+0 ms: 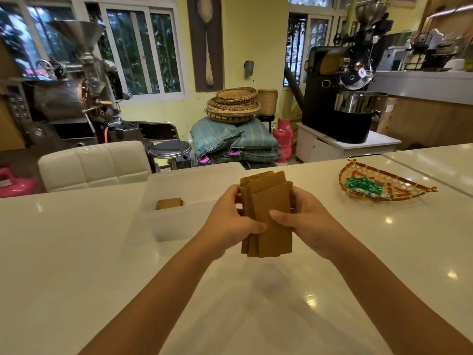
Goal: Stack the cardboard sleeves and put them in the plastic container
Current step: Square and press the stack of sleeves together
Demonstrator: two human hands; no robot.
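Uneven cardboard sleeves (267, 216), long axis upright at frame centre, are clasped by left hand (231, 221) and right hand (304, 221), plastic container (163, 226) lying left, nearer the left hand.

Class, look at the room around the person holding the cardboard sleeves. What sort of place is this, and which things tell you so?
Probably a coffee roastery or café workroom: a black drum roaster, an older roaster and stacked sacks.
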